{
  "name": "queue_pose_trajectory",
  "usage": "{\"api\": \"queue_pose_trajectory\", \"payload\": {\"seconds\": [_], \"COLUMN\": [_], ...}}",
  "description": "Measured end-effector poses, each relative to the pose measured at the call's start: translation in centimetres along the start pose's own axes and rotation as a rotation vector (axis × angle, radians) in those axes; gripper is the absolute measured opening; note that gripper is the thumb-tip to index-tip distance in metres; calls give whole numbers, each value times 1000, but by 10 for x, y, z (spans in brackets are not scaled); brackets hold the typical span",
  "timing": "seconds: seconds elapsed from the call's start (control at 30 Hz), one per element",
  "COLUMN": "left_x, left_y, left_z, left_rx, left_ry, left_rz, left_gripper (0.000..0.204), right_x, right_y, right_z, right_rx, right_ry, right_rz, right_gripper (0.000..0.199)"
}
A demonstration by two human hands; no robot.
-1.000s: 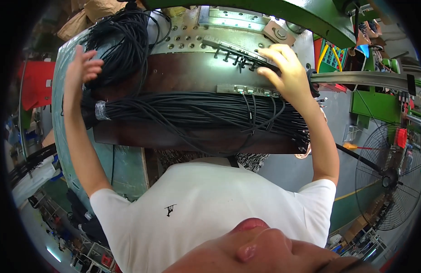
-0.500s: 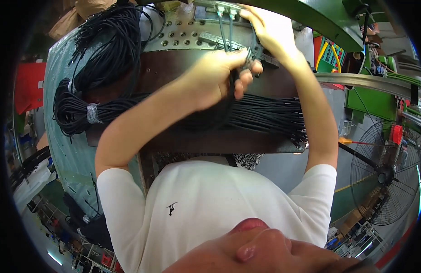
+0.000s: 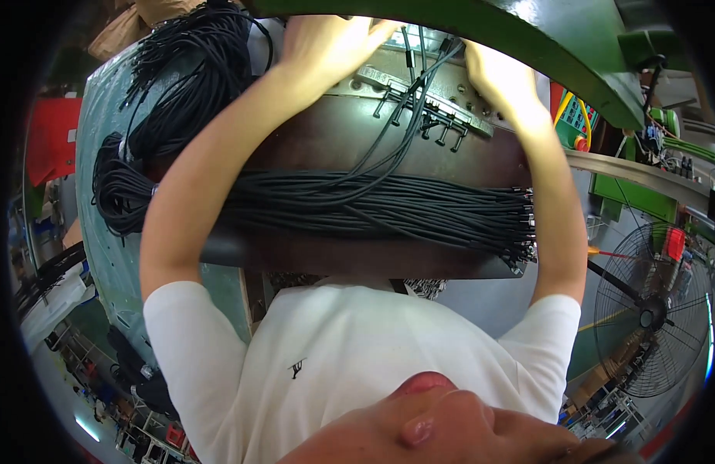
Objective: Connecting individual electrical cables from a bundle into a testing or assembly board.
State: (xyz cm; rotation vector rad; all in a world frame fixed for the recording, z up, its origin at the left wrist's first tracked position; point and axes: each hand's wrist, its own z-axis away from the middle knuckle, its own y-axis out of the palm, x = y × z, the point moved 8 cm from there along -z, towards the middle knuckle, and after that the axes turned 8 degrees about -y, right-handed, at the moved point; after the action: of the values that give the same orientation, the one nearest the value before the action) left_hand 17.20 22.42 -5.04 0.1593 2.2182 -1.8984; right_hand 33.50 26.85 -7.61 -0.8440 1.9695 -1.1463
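Observation:
My left hand (image 3: 334,42) reaches up to the top of a metal fixture plate (image 3: 419,108) with rows of pins, its fingertips at the ends of a few black cables (image 3: 408,85). These cables rise from a long bundle of black cables (image 3: 388,209) lying across the brown machine table (image 3: 326,139). To the right of the cables, my right hand (image 3: 500,77) rests on the plate's far edge. A green machine arch (image 3: 543,31) hides part of its fingers.
Coils of black cable (image 3: 180,85) lie at the table's left end on a teal machine body (image 3: 102,193). A floor fan (image 3: 655,309) stands at the right and a green control box (image 3: 636,193) sits behind it. My white shirt (image 3: 357,356) fills the lower middle.
My left hand has moved from the coils at the left, across the bundle, up to the fixture with a few cables. My right hand has shifted up along the plate.

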Motion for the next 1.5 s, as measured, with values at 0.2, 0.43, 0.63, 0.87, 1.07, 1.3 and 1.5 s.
{"api": "queue_pose_trajectory", "payload": {"seconds": [0.2,0.43,0.63,0.87,1.07,1.3,1.5], "left_x": [-4,-7,41,28,11,40,130], "left_y": [23,9,61,57,14,-15,99], "left_z": [-15,-3,-20,-19,-3,265,351], "left_rx": [459,-48,-202,-233,-10,1279,518], "left_ry": [-197,334,383,455,268,93,-418], "left_rz": [591,477,328,-25,458,805,253], "left_gripper": [29,27,26,22,28,44,35], "right_x": [8,2,-5,-21,-29,5,137], "right_y": [-12,1,8,11,-9,-175,-29], "right_z": [-1,1,7,19,22,301,387], "right_rx": [-104,4,14,-170,-57,-829,6], "right_ry": [70,175,189,146,379,724,923], "right_rz": [-74,-80,-186,-272,-589,-379,-566], "right_gripper": [11,18,18,24,36,21,46]}}
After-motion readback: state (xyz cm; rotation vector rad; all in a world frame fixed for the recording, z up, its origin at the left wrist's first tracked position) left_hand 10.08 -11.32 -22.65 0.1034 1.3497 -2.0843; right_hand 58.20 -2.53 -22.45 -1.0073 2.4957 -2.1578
